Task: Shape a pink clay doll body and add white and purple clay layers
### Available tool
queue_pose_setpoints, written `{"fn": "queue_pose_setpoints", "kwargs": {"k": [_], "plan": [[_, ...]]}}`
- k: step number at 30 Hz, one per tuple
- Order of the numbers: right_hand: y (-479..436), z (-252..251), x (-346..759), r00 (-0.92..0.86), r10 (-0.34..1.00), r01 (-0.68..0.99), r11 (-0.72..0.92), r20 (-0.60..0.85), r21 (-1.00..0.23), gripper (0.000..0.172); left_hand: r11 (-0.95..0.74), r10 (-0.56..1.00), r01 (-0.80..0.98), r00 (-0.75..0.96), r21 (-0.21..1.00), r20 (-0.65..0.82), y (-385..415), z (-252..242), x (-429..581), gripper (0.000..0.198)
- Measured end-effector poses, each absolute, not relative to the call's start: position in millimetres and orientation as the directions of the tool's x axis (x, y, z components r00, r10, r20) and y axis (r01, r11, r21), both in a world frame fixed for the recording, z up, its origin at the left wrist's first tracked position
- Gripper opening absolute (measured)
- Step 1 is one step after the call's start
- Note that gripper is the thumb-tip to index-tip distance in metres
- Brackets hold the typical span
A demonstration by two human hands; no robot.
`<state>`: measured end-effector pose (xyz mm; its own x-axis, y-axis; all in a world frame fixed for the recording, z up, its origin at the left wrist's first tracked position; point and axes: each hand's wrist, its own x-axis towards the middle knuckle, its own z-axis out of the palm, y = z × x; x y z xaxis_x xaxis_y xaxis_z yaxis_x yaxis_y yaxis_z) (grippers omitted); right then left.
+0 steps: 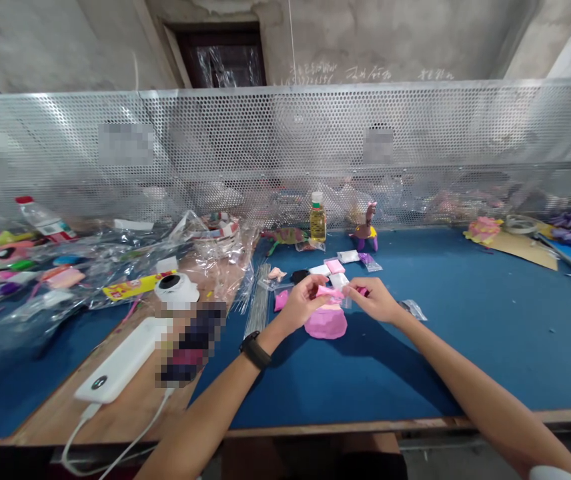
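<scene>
My left hand [304, 303], with a dark band on the wrist, pinches a light pink piece that looks like soft clay [329, 293]. Closed fingers of my right hand [375, 300] meet the piece's right side, and a darker pink bit shows among them. Just below both hands lies a flat, rounded pink shape [325, 325] with a paler strip along its top. Small packets in white [348, 257], pink [334, 267] and purple [369, 262] lie beyond my fingers. A bright pink lump [281, 300] is left of my left hand.
Thin wires [259, 300] lie to the left. Further left are a white power bank [124, 360] with a cable and a white round device [178, 290]. A bottle of yellow liquid [318, 219] and a purple-yellow figure [364, 233] stand before the perforated metal screen [265, 133].
</scene>
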<state>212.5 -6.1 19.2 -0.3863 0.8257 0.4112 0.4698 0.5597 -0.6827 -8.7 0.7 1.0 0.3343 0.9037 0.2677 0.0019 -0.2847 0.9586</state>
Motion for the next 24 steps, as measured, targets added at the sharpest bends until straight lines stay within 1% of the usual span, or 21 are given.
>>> {"fn": "queue_pose_setpoints", "kwargs": {"k": [3,6,9,12,14,16,20,24], "plan": [[-7,19,211,-0.421,0.809,0.477,0.582,0.41,-0.658,0.051,-0.261,0.876,0.071,0.435,0.963,0.206,-2,2,-8,0.037],[-9,19,210,-0.431,0.817,0.464,0.565,0.384,-0.682,0.05,-0.227,0.868,0.128,0.475,0.965,0.141,-3,1,-7,0.041],[-10,19,210,-0.421,0.836,0.431,0.526,0.352,-0.733,0.045,-0.275,0.87,0.138,0.457,0.951,0.185,-3,1,-7,0.043],[-8,19,212,-0.398,0.837,0.421,0.531,0.376,-0.736,0.038,-0.298,0.867,0.14,0.452,0.944,0.207,-2,0,-7,0.042],[-6,18,213,-0.367,0.84,0.439,0.535,0.4,-0.722,0.036,-0.264,0.888,0.12,0.418,0.957,0.192,0,-2,-6,0.044],[-4,16,213,-0.322,0.852,0.458,0.523,0.414,-0.719,0.037,-0.232,0.921,0.087,0.339,0.969,0.19,3,-5,-4,0.046],[-1,12,211,-0.249,0.879,0.437,0.476,0.406,-0.763,0.04,-0.223,0.958,0.019,0.187,0.975,0.215,7,-9,-1,0.046],[-1,10,209,-0.259,0.906,0.381,0.415,0.336,-0.826,0.039,-0.176,0.969,-0.015,0.173,0.984,0.175,8,-8,-3,0.046]]}}
